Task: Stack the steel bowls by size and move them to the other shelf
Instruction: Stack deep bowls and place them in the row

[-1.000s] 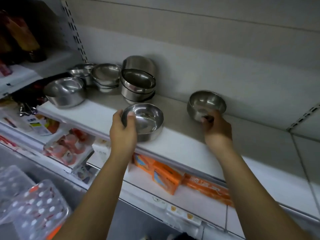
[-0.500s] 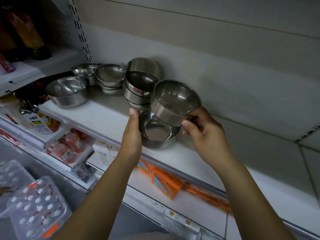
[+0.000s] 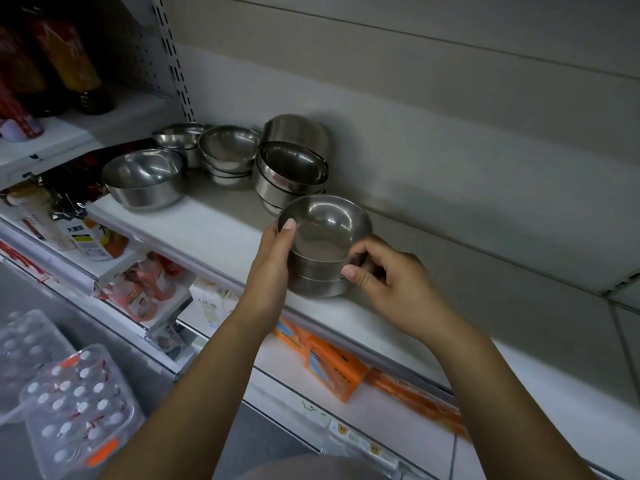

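Note:
Two steel bowls sit nested at the front of the white shelf [image 3: 194,230], the upper bowl [image 3: 325,230] inside the lower bowl [image 3: 318,284]. My left hand [image 3: 272,265] grips the pair's left side, thumb on the upper rim. My right hand [image 3: 391,282] has curled fingers and thumb pinching the right side. Behind stand a three-bowl stack [image 3: 292,174], an upturned bowl [image 3: 298,128], two smaller stacks [image 3: 228,154] [image 3: 180,140], and a large single bowl [image 3: 143,178] at the shelf's left end.
The shelf runs on to the right past a bracket [image 3: 623,282]. Below it lie orange boxes [image 3: 337,372] and packaged goods [image 3: 138,289]. Bottles [image 3: 69,57] stand on the upper left shelf. Clear plastic trays [image 3: 76,403] sit at bottom left.
My right hand lifted the small bowl from the shelf's right, carried it left and set it into the bowl held by my left hand.

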